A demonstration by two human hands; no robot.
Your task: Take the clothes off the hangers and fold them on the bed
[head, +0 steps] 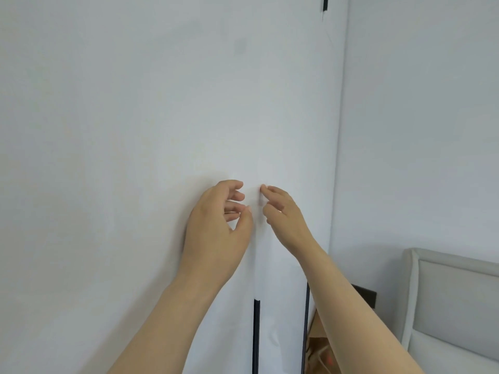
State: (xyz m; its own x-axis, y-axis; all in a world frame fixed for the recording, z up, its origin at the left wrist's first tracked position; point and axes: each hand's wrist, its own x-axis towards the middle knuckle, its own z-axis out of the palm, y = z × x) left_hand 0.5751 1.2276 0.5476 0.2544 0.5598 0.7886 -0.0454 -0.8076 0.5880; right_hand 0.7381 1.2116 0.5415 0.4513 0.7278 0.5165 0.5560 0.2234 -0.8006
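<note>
Both hands are raised against the white wardrobe front [135, 130], meeting at its vertical seam at mid-height of the view.

Left hand [216, 225]: back of the hand toward the camera. Its fingers [235, 197] are loosely curled and spread, with the thumb standing apart from them. The tips lie at or just off the panel left of the seam, and nothing is gripped between them.

Right hand [283, 214]: reaching in from the right, just beside the left hand but not touching it. Its fingers [270, 189] are curled, and index tip and thumb close on a narrow pale strip [261, 198] at the seam (the strip is nearly the colour of the panel, so its outline is faint).

Below the hands a dark gap [256, 333] runs down the seam. What lies behind the panels cannot be seen.

The bed is at lower right, well apart from the hands; only its grey padded headboard [453, 292] shows. A brown paper bag [317, 346] stands between wardrobe and headboard.
</note>
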